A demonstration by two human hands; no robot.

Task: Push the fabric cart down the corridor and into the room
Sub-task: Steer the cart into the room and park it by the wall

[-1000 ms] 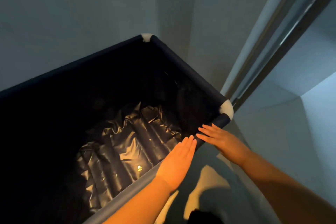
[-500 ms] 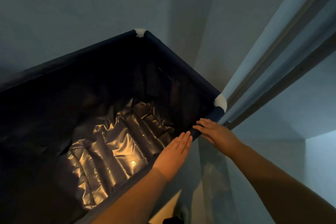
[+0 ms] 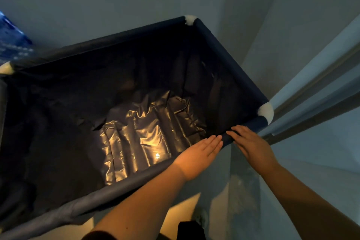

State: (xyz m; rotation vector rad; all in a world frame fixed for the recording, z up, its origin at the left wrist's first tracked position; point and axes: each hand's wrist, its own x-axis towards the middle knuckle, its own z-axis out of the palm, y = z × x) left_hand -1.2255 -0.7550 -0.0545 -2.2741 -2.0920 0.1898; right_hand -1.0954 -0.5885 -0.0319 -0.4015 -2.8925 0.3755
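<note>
Both hands lie flat and open on the near rail of the fabric cart (image 3: 136, 187), so the grip clutches nothing. The left hand (image 3: 198, 154) rests palm down on the rail. The right hand (image 3: 251, 142) sits just beside it, touching the rail near the white corner cap (image 3: 266, 112). Past the hands, the cart's shiny liner (image 3: 144, 136) is crinkled. A door frame (image 3: 311, 103) stands just right of the cap.

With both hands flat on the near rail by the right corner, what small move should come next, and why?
Probably push forward while steering the fabric cart slightly left. Its white corner cap sits right beside the door frame, and both the left hand and right hand press the near rail close to that corner.
</note>
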